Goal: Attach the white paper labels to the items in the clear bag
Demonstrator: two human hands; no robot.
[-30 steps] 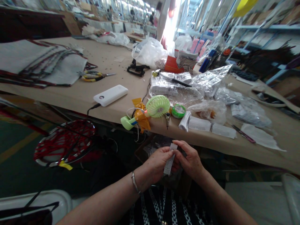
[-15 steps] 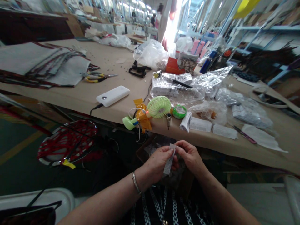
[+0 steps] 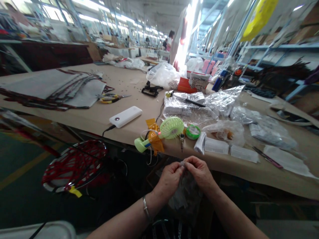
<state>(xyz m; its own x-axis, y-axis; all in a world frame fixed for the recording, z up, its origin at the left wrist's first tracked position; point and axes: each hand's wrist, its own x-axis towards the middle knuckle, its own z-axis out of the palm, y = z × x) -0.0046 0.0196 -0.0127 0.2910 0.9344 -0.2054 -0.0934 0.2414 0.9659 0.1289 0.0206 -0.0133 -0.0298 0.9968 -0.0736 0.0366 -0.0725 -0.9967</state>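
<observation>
My left hand (image 3: 170, 177) and my right hand (image 3: 200, 171) meet just off the table's front edge. Their fingertips pinch a small whitish piece (image 3: 182, 163) between them, mostly covered by the fingers. Below the hands hang or lie pale scraps (image 3: 180, 197), dim and hard to make out. Beyond my hands, at the edge, are a pointed metal tool (image 3: 182, 143), a green tape roll (image 3: 193, 131) and a light green fan (image 3: 171, 128) with orange tape. Folded white papers (image 3: 216, 146) lie to the right of the roll.
On the table (image 3: 129, 139) are a white power bank (image 3: 126, 116), yellow-handled pliers (image 3: 109, 98), stacked grey sheets (image 3: 50, 83), clear plastic bags (image 3: 224, 131) and a pen (image 3: 267, 157). A red-strapped round frame (image 3: 74, 166) stands at the lower left. People are far behind.
The view has tilted up, so the table sits lower in it. The printed white strip that hung between my hands is no longer visible at length; my fingertips are closer together.
</observation>
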